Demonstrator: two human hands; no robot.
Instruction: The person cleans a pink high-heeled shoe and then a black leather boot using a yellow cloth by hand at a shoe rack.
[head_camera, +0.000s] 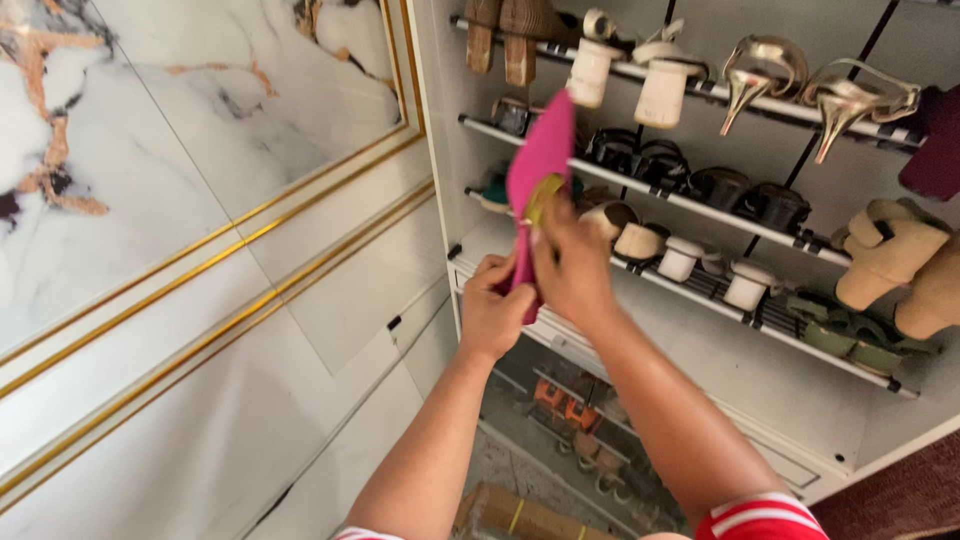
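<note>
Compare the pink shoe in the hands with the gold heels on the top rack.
The pink shoe is flat-looking and matte; the gold heels are shiny with thin stiletto heels. The pink shoe is held by both hands, left hand and right hand; the gold heels rest on the rack.

- White shoe cabinet (700, 360) w/ slanted rail shelves, door open.
- Top shelf: two gold high heels (810, 85), white block-heel shoes (625, 65), brown pair (505, 30) at left.
- 2nd shelf: black sandals (690, 170) in a row.
- 3rd shelf: cream heels (690, 258), green sandals (850, 335).
- Beige boots (895, 260) at right edge.
- Marble wall panel (180, 150) w/ gold trim, left.
- Cardboard box (520, 515) on floor.
</note>
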